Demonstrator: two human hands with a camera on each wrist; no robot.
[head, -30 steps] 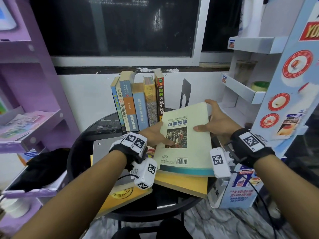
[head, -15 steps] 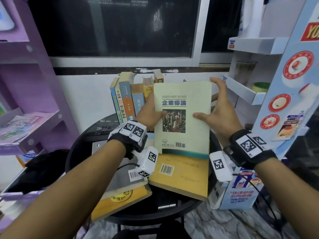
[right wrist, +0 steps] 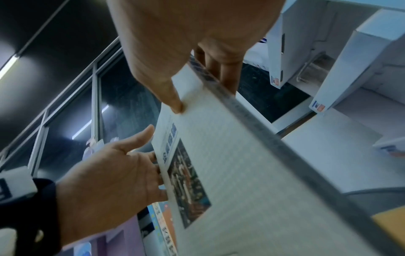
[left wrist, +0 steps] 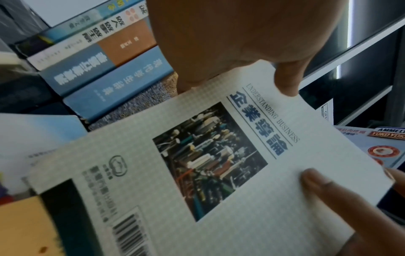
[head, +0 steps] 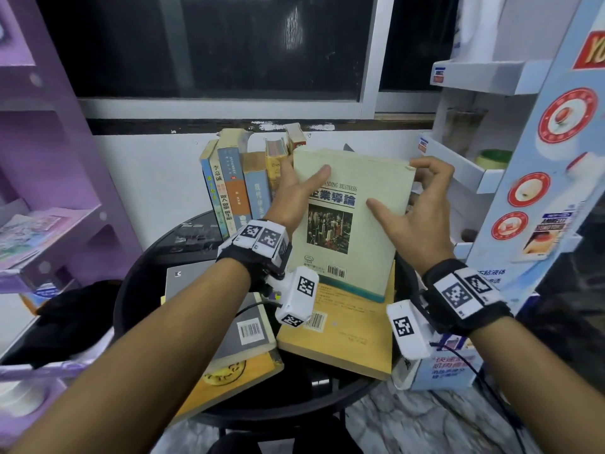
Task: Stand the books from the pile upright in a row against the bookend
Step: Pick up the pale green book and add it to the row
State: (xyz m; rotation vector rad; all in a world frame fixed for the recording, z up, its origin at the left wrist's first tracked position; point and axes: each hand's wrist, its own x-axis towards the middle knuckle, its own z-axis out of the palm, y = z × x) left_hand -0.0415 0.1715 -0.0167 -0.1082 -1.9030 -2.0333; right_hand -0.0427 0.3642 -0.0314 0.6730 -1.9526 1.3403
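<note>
A pale green book titled Understanding Business (head: 353,224) stands upright between both hands, its lower edge over a yellow book (head: 343,339) of the pile. My left hand (head: 301,188) grips its left edge, thumb (left wrist: 287,83) on the cover, fingers behind. My right hand (head: 397,191) holds the right edge, thumb (right wrist: 173,100) on the cover, fingers curled round the top corner. A row of standing books (head: 235,185) is just to the left. The held book almost wholly hides the bookend. A grey book (head: 242,326) lies on another yellow one (head: 229,378).
Everything sits on a round black table (head: 147,267). A purple shelf unit (head: 49,191) stands at the left, a white display rack (head: 474,175) close on the right. A blue and white box (head: 448,365) is by the table's right edge. White wall lies behind the row.
The green book has gone from lying flat on the pile to upright, raised and carried back towards the row. The left thumb has come round onto the cover.
</note>
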